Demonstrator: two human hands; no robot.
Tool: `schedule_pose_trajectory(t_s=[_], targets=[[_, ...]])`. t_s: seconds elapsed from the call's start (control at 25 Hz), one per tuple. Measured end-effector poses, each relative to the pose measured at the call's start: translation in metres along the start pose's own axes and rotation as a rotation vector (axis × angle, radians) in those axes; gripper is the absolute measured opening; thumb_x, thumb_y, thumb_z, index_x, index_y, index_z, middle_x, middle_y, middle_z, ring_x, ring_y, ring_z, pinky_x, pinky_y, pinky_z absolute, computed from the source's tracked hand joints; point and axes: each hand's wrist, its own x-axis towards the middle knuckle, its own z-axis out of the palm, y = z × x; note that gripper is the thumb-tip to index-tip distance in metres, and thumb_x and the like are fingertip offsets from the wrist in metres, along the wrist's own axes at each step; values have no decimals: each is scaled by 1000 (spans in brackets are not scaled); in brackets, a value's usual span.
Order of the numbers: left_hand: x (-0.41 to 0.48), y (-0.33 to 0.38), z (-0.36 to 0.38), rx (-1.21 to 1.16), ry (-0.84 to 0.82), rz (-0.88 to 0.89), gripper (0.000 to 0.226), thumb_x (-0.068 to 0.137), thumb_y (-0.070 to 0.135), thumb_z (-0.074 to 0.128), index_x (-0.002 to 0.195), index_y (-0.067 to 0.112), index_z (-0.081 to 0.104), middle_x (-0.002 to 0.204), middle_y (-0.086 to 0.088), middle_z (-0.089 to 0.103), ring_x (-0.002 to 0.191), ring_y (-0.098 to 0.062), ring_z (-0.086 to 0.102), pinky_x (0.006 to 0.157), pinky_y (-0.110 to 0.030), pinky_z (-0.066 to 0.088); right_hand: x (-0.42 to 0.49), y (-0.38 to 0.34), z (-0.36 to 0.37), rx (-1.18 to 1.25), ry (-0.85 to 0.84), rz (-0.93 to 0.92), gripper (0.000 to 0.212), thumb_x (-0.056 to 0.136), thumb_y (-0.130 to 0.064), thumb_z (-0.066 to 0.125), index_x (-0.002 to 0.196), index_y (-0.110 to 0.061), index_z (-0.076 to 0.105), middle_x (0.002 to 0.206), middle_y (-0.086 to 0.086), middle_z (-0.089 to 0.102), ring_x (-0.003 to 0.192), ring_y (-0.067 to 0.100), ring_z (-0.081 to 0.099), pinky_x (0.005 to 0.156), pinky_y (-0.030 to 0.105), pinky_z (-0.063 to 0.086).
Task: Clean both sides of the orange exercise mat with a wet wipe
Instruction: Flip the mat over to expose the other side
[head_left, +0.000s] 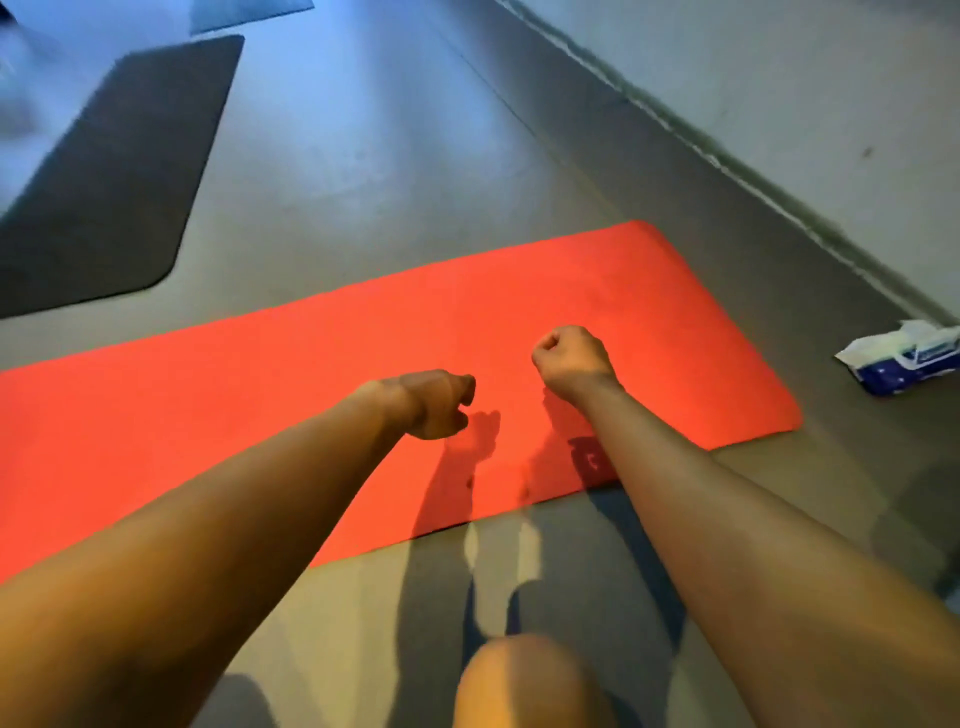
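- The grey floor (363, 156) fills most of the view and meets a pale wall (779, 62) along a line that runs from the top centre down to the right edge.
- The orange exercise mat (311, 374) lies unrolled and flat on the floor, reaching from the left edge of the view to its rounded right end, which sits near the wall but apart from it.
- A dark mat (114, 182) lies flat on the floor beyond the orange one, toward the far left, well apart from it.
- Two bare forearms reach out from the bottom corners over the orange mat's near edge.
- A bare knee (524, 686) shows at the bottom centre, over the floor just short of the mat's near edge.
- The left hand (439, 402) is curled into a fist above the mat, with nothing visible in it.
- The right hand (571, 358) is also a closed fist holding nothing, just beside the left and nearer the mat's right end.
- A blue and white pack of wet wipes (904, 358) lies on the floor at the foot of the wall, beyond the mat's right end, with a white sheet sticking out of its top.
- A small dark mark (589, 460) sits on the mat near its near edge, beside the right forearm.
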Motion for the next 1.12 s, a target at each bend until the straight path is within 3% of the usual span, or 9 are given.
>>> schedule_pose_trajectory(t_s=[0.2, 0.32, 0.52, 0.64, 0.84, 0.96, 1.0, 1.12], targets=[[4, 21, -78, 49, 179, 101, 34, 98, 26, 51, 130, 14, 51, 115, -9, 66, 102, -31, 61, 77, -32, 46, 17, -35, -51, -82, 29, -66, 19, 83, -12, 56, 82, -5, 73, 85, 21, 72, 86, 37, 68, 76, 40, 55], [25, 38, -101, 125, 191, 168, 35, 98, 28, 50, 130, 14, 51, 117, -10, 66, 103, -32, 62, 79, -34, 48, 19, -38, -79, -131, 79, -69, 18, 84, -13, 55, 83, -9, 73, 88, 17, 74, 88, 34, 68, 76, 39, 55], [62, 92, -138, 116, 194, 360, 34, 98, 27, 49, 129, 15, 53, 123, -9, 64, 111, -30, 60, 76, -29, 38, 18, -8, -132, -211, 162, 92, 17, 84, -14, 56, 83, -9, 72, 89, 15, 73, 89, 34, 68, 78, 42, 56], [87, 119, -158, 109, 232, 508, 31, 95, 25, 50, 123, 15, 57, 119, -10, 66, 109, -31, 61, 80, -31, 45, 27, 0, -158, -224, 232, 206, 17, 85, -13, 57, 84, -9, 73, 91, 16, 73, 91, 37, 68, 80, 42, 56], [123, 130, -164, 116, 159, 585, 30, 96, 24, 51, 123, 12, 55, 120, -12, 65, 110, -32, 61, 79, -31, 41, 35, 7, -166, -360, 142, 332, 21, 90, -15, 55, 98, -9, 73, 108, 18, 72, 104, 36, 66, 81, 35, 51], [156, 143, -149, 123, 151, 548, 37, 99, 25, 50, 132, 9, 52, 131, -14, 61, 121, -33, 57, 86, -31, 43, 50, 42, -157, -391, 65, 391, 13, 90, -16, 55, 83, -11, 65, 111, 20, 70, 107, 36, 65, 73, 32, 44], [168, 149, -136, 122, 153, 520, 39, 99, 26, 50, 134, 9, 51, 134, -14, 60, 123, -32, 57, 89, -32, 44, 58, 63, -151, -388, 52, 394, 12, 90, -18, 56, 87, -11, 65, 115, 20, 69, 110, 35, 64, 76, 31, 46], [211, 168, -87, 125, 115, 438, 41, 98, 27, 51, 134, 8, 50, 134, -15, 60, 122, -33, 58, 90, -35, 47, 88, 130, -126, -398, 28, 384, 35, 92, -25, 57, 120, -6, 65, 129, 19, 63, 121, 35, 60, 97, 38, 51]])
